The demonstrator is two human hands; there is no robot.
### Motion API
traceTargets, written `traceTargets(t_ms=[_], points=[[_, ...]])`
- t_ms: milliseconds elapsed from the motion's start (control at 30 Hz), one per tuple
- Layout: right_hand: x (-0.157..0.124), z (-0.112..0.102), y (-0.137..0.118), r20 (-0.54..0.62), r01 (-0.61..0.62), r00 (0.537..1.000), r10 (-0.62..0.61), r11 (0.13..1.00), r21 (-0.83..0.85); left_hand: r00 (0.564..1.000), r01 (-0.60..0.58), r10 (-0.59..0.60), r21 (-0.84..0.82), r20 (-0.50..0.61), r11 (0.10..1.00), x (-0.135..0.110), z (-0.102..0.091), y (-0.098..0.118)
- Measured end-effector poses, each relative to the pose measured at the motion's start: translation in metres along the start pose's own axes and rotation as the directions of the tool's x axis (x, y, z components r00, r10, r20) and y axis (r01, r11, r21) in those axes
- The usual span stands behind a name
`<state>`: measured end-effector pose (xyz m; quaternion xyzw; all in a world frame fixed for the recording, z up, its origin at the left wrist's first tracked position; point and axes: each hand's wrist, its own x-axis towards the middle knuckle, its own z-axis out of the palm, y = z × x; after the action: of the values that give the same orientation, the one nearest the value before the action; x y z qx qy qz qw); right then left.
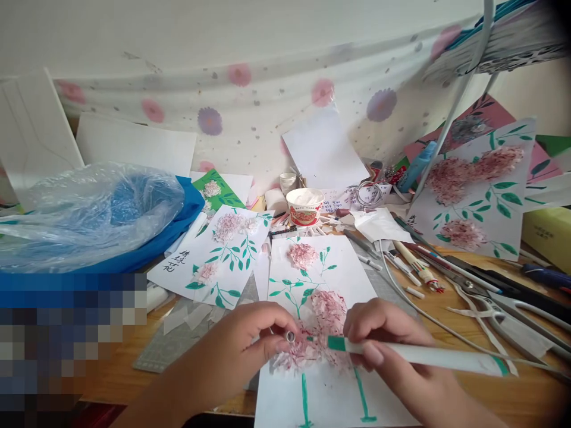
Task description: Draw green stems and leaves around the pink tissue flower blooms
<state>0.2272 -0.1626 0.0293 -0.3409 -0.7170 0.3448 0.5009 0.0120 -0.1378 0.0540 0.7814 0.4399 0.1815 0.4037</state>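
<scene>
A white sheet [339, 392] with green painted stems and pink paper-shred blossoms lies in front of me. My left hand [250, 345] pinches a small metal-tipped tool over the lower blossom [328, 309]. My right hand [383, 342] grips a long white paper strip with a green end [428, 355], which points right. The two hands almost meet above the sheet.
A similar flower sheet [223, 252] lies to the left, another [477, 190] leans at the right. A red-and-white paper cup [305, 205] stands behind. Scissors [491, 309], pens and markers crowd the right side. A blue plastic-covered bundle [98, 214] fills the left.
</scene>
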Motion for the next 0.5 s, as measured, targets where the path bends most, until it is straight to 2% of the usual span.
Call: traceTargets(t_ms=[133, 267, 400, 500], points=[[0.005, 0.003, -0.003, 0.059, -0.010, 0.998, 0.010, 1.000, -0.015, 0.999, -0.033, 0.034, 0.072, -0.019, 0.997, -0.004, -0.001, 0.012], [0.006, 0.005, -0.010, 0.137, -0.001, 0.991, 0.009, 0.998, -0.058, 0.995, -0.095, 0.091, 0.123, 0.039, 0.988, -0.005, 0.004, 0.017], [0.003, 0.003, -0.009, 0.168, 0.023, 0.986, -0.018, 0.999, -0.026, 0.993, -0.091, 0.098, 0.111, -0.059, 0.990, -0.008, 0.018, 0.015], [-0.002, 0.000, -0.004, 0.243, 0.082, 0.965, -0.101, 0.993, 0.088, 0.981, -0.173, 0.178, 0.066, -0.081, 0.983, -0.012, 0.026, 0.011]])
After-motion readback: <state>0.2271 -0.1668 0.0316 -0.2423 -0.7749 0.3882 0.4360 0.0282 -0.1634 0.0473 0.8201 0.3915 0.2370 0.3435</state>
